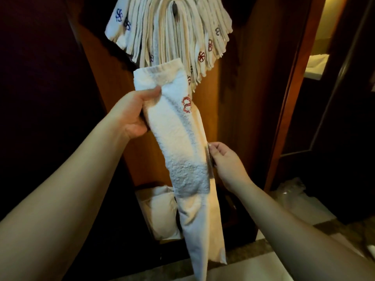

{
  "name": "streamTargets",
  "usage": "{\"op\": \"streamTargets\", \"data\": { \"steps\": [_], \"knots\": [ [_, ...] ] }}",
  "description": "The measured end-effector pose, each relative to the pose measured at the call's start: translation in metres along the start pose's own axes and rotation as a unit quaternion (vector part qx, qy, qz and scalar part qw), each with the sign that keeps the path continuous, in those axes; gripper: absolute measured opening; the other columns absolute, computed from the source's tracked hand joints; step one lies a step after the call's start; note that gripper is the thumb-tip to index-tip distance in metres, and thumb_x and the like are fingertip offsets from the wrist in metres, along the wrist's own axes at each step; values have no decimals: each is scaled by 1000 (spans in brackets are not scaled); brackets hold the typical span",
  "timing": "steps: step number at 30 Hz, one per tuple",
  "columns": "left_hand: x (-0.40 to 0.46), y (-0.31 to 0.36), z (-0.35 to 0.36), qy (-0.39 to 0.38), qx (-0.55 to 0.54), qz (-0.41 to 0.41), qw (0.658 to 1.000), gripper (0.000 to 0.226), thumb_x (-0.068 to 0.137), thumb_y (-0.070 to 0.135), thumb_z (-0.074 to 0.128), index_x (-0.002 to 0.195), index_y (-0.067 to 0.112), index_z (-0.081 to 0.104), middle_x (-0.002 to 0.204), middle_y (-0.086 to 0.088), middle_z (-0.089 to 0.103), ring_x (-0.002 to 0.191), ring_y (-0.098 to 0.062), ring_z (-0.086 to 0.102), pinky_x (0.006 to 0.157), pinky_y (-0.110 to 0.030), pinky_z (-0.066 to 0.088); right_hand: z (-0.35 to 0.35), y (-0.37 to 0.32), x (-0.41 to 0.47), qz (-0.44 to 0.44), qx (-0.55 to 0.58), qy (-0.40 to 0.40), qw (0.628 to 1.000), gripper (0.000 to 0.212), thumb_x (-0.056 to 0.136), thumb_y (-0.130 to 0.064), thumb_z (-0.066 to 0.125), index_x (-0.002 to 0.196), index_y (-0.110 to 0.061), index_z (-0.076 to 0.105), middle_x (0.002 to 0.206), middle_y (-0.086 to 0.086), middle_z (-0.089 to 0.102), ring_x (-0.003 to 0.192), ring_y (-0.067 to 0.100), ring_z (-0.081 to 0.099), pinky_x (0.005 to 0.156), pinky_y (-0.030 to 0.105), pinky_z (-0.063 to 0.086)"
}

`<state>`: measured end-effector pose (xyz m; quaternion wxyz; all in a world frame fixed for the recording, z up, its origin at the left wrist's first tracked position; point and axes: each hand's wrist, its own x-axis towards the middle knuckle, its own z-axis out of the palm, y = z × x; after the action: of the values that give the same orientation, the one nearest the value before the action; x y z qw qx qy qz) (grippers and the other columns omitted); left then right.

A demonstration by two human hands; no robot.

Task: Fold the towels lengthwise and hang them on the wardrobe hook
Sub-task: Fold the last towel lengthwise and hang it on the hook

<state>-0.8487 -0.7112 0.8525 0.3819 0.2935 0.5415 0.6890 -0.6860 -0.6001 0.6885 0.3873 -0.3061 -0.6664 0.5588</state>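
A white towel [182, 138] with a red embroidered mark hangs in a long narrow fold in front of me. My left hand [132, 116] grips it near its upper end, thumb on top. My right hand [225, 159] pinches its right edge lower down. Above, several folded white towels [172, 35] with red and blue marks hang fanned out from a dark wardrobe hook [175, 9], which is mostly hidden by them. The held towel's top end reaches just below that bundle.
The wooden wardrobe panel [205, 110] stands behind the towel, with a dark door [40, 78] to the left. A white bundle [162, 211] lies in a container on the floor below. Plastic wrap [290, 191] and a pale sheet lie at the lower right.
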Motion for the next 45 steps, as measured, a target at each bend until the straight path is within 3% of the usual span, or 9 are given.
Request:
{"op": "streamTargets", "data": {
  "steps": [5, 11, 20, 27, 32, 37, 40, 43, 45],
  "knots": [
    [3, -6, 3, 53, -28, -23, 998, 18, 93, 11, 64, 112, 8, 65, 99, -10, 77, 88, -26, 75, 73, -44, 59, 0, -7, -23, -44, 23, -13, 999, 16, 103, -38, 48, 118, -31, 47, 98, -13, 62, 82, -6, 64, 64, 11, 46],
    [7, -5, 11, 55, -30, -14, 998, 15, 93, 10, 64, 108, 8, 64, 98, -11, 76, 88, -28, 75, 72, -46, 59, -4, 8, -20, -47, -19, -81, 995, 26, 86, -41, 73, 104, -43, 55, 109, -12, 68, 98, 5, 68, 78, 21, 53],
    [6, -2, 15, 34, 56, 63, 996, 26, 90, 28, 70, 114, 16, 66, 100, -2, 77, 94, -22, 74, 86, -42, 56, 0, 6, -29, -43, -23, -45, 998, 18, 99, -47, 48, 110, -32, 48, 100, -16, 65, 87, -5, 64, 68, 10, 46],
    [17, -4, 8, 55, 1, 31, 998, 15, 95, 17, 65, 108, 10, 63, 95, -8, 77, 87, -25, 75, 71, -41, 59, -12, 25, -18, 155, 104, -219, 958, 115, 42, -70, 89, 132, -8, 52, 121, 11, 70, 110, 28, 68, 97, 49, 53],
    [38, -12, -2, 102, 22, -18, 994, 21, 95, 12, 64, 115, 5, 61, 101, -13, 74, 88, -27, 73, 75, -44, 58, -31, 25, -27, 216, 25, -435, 874, 94, 49, -48, 96, 127, -10, 58, 122, 6, 71, 114, 22, 67, 92, 32, 54],
    [58, -33, -12, 171, 84, -85, 978, 29, 91, 17, 71, 108, 9, 48, 105, -11, 64, 103, -30, 66, 95, -47, 54, -44, 1, -41, 203, 13, -442, 874, 87, 52, -62, 89, 118, -12, 62, 109, 0, 75, 101, 15, 71, 82, 26, 55],
    [72, -52, -18, 171, 91, -124, 973, 33, 92, 20, 70, 114, 6, 50, 111, -12, 67, 101, -29, 68, 93, -45, 56, -47, -9, -52, 228, 142, -395, 879, 60, 61, -24, 83, 109, -1, 57, 80, 8, 75, 63, 13, 72, 49, 18, 53],
    [82, -74, -23, 177, 118, -140, 967, 37, 94, 21, 66, 124, 5, 52, 118, -13, 67, 103, -27, 67, 94, -42, 55, -44, -12, -58, 213, 203, -390, 872, 71, 58, -13, 91, 118, 3, 56, 101, 18, 74, 86, 27, 75, 64, 30, 60],
    [84, -89, -25, 165, 139, -158, 964, 41, 96, 25, 63, 127, 0, 53, 118, -11, 67, 105, -26, 67, 96, -41, 54, -46, -15, -55, 225, 252, -359, 870, 59, 58, 2, 81, 113, 8, 60, 96, 25, 73, 74, 32, 75, 48, 30, 58]
  ]
}}
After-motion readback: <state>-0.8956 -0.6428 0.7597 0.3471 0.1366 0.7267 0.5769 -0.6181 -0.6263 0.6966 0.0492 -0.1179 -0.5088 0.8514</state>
